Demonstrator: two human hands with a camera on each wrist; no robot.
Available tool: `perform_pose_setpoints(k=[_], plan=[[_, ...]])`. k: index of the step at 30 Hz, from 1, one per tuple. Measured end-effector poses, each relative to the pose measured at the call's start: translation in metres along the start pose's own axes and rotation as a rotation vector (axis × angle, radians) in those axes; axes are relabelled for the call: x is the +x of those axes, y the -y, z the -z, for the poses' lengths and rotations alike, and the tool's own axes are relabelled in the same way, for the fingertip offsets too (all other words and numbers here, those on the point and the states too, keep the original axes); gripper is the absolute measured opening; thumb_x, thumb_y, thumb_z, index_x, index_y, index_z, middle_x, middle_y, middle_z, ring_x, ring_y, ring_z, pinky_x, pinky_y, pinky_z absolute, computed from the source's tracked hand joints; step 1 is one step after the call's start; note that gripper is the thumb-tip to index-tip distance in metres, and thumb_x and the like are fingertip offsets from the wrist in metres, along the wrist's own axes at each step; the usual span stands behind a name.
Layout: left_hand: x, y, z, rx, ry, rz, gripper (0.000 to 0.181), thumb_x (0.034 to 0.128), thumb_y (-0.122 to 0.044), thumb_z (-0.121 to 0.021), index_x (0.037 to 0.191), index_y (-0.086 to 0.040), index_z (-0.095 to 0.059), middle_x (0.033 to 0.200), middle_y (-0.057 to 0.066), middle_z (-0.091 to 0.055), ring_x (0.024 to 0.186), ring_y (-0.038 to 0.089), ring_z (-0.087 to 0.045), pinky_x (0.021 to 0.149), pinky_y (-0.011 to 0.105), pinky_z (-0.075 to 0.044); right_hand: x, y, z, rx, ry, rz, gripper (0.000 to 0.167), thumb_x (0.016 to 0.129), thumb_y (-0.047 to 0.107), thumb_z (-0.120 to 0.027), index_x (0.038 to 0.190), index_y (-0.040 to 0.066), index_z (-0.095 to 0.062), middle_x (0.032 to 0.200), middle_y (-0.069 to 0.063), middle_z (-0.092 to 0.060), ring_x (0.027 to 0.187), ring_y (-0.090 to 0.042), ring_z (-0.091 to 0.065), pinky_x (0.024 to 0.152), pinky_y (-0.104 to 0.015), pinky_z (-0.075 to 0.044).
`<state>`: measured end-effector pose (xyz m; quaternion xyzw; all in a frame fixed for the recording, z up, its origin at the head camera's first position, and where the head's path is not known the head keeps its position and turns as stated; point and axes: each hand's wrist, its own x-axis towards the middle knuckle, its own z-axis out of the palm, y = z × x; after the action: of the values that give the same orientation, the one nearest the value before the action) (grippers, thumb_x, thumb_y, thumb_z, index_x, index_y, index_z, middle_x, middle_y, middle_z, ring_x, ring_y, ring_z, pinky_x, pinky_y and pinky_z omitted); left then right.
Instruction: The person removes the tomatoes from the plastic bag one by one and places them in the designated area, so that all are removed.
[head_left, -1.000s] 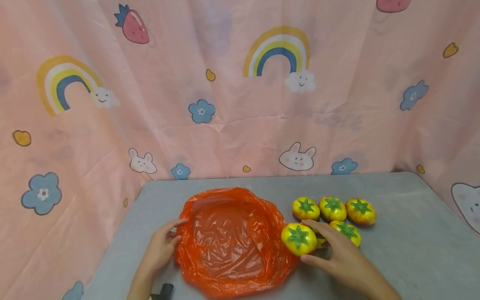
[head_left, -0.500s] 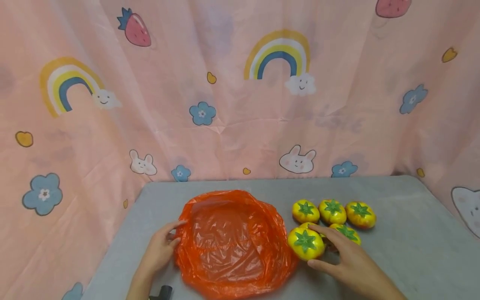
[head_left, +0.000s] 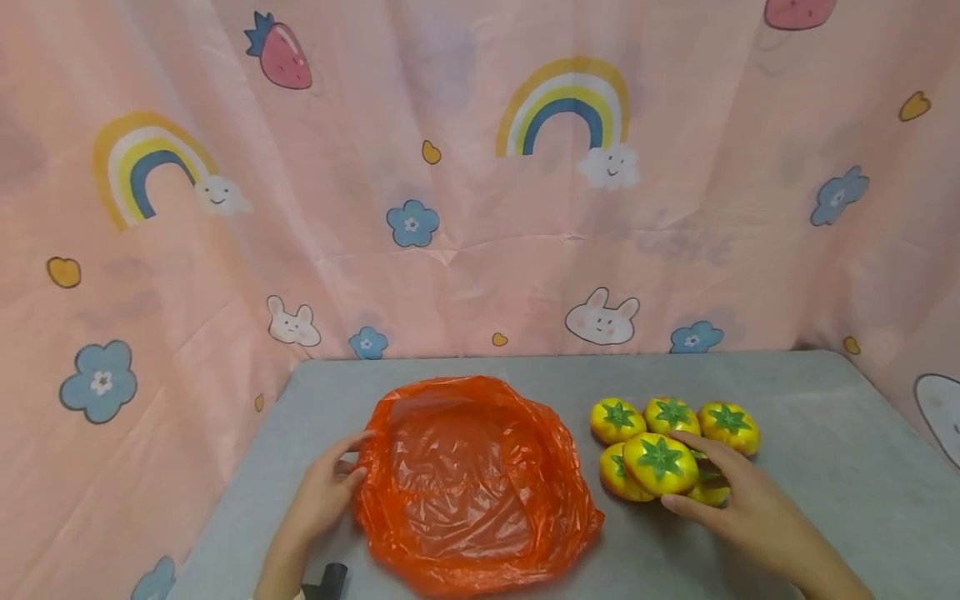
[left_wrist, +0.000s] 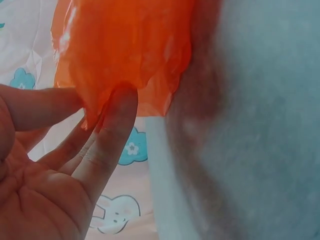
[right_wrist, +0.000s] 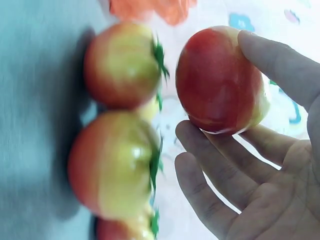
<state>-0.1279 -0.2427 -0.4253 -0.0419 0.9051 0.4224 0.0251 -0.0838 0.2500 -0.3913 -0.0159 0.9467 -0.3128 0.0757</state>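
Note:
A red-orange plastic bag (head_left: 573, 479) lies on the grey table with its mouth spread wide. At its left edge, my left hand (head_left: 322, 492) pinches the thin plastic (left_wrist: 130, 45) between thumb and fingers. My right hand (head_left: 738, 504) grips a yellow-red tomato (head_left: 660, 465) with a green star-shaped leaf top, thumb on one side and fingers on the other. This tomato (right_wrist: 215, 82) is held up over the others, to the right of the bag. Beneath it, one tomato (head_left: 617, 475) is partly covered, and another (head_left: 708, 493) is mostly hidden by the hand.
Behind the held tomato, a row of tomatoes (head_left: 671, 415) sits on the table (head_left: 825, 467). A small black object (head_left: 332, 581) shows at the bottom edge by the left wrist. A pink patterned curtain (head_left: 480, 275) hangs behind the table.
My right hand has carried its tomato rightward, from the bag's right edge to over the other tomatoes. The left hand stays at the bag's edge.

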Motion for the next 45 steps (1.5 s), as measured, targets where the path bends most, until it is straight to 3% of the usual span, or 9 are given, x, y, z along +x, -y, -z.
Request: perform_pose_setpoints(k=[5,12,16,27,35,40,45], plan=[[0.001,-0.001,0.004,-0.014,-0.009,-0.022,0.052,0.0918,0.003,-0.064,0.14,-0.015,-0.055,0.131,0.017,-0.061,0.098,0.023,-0.068,0.079,0.036,-0.061,0.004,-0.017,0.013,0.002,-0.035,-0.01,0.094,0.084,0.058,-0.071,0.153,0.007,-0.032,0.144,-0.031,-0.045,0.107,-0.038,-0.062,0.083,-0.055,-0.055],[-0.001,0.003,0.005,-0.016,-0.01,-0.006,0.053,0.0898,0.003,-0.067,0.138,-0.016,-0.057,0.13,0.015,-0.062,0.099,0.022,-0.069,0.08,0.037,-0.061,0.007,-0.046,0.03,-0.014,0.003,-0.14,0.104,0.087,0.065,-0.062,0.156,0.001,-0.02,0.149,-0.039,-0.03,0.114,-0.053,-0.054,0.082,-0.056,-0.054],[0.001,0.003,0.002,-0.038,-0.015,-0.012,0.052,0.0898,0.003,-0.066,0.137,-0.015,-0.058,0.127,0.014,-0.064,0.1,0.023,-0.069,0.082,0.038,-0.061,0.01,-0.065,0.04,-0.042,-0.014,-0.171,0.107,0.087,0.068,-0.06,0.156,-0.002,-0.017,0.149,-0.042,-0.027,0.115,-0.058,-0.051,0.082,-0.059,-0.053],[0.0,0.0,0.003,-0.038,-0.039,-0.02,0.051,0.0876,0.006,-0.067,0.134,-0.015,-0.061,0.125,0.015,-0.065,0.1,0.025,-0.071,0.084,0.039,-0.061,0.014,-0.106,0.044,-0.062,0.079,-0.245,0.114,0.083,0.07,-0.063,0.15,-0.011,-0.02,0.143,-0.044,-0.024,0.114,-0.061,-0.044,0.088,-0.061,-0.051],[0.0,0.0,0.003,-0.033,-0.032,-0.014,0.052,0.0869,0.007,-0.067,0.134,-0.016,-0.061,0.127,0.014,-0.064,0.099,0.024,-0.07,0.082,0.038,-0.061,0.015,-0.122,0.036,-0.038,0.116,-0.199,0.109,0.082,0.061,-0.07,0.147,-0.014,-0.025,0.142,-0.046,-0.028,0.116,-0.061,-0.047,0.089,-0.059,-0.052],[0.0,0.001,0.003,-0.03,-0.033,-0.022,0.053,0.0864,0.008,-0.068,0.133,-0.017,-0.062,0.127,0.013,-0.064,0.099,0.023,-0.07,0.082,0.037,-0.062,0.013,-0.125,0.031,-0.022,0.07,-0.119,0.098,0.085,0.049,-0.074,0.145,-0.014,-0.029,0.141,-0.045,-0.033,0.115,-0.06,-0.052,0.086,-0.058,-0.054],[0.0,0.002,0.003,-0.026,-0.033,-0.021,0.053,0.0862,0.008,-0.068,0.133,-0.016,-0.062,0.127,0.013,-0.064,0.099,0.023,-0.07,0.081,0.036,-0.061,0.016,-0.129,0.027,-0.005,0.098,-0.152,0.104,0.083,0.054,-0.074,0.147,-0.013,-0.027,0.142,-0.046,-0.03,0.117,-0.061,-0.05,0.088,-0.058,-0.054]])
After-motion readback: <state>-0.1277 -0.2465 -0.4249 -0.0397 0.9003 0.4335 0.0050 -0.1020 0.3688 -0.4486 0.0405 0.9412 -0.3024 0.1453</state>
